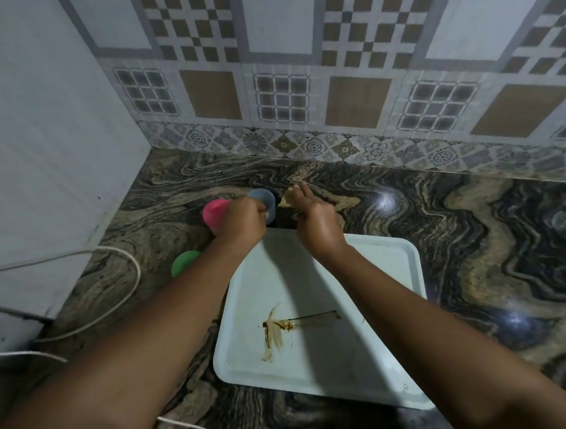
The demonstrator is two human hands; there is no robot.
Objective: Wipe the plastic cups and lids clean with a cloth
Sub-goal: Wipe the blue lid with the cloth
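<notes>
The left hand (245,220) is gripping a grey cup (262,198) over the counter (444,222), just beside a pink cup (214,213) and near a green cup (184,261). The right hand (316,219) is holding a tan cloth (286,201) beside it, beyond the stained tray (380,349).

Marbled counter (479,232): tray (385,267), cups (214,213), cable (126,287)

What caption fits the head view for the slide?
Left hand grips a grey cup while right hand holds a cloth beyond a stained tray.

Grey-blue plastic cup (262,199) gripped in left hand (241,219); tan cloth (288,199) held in right hand (316,223), just beside. Pink plastic cup (214,214) and green plastic cup (184,262) stand further left.
</notes>
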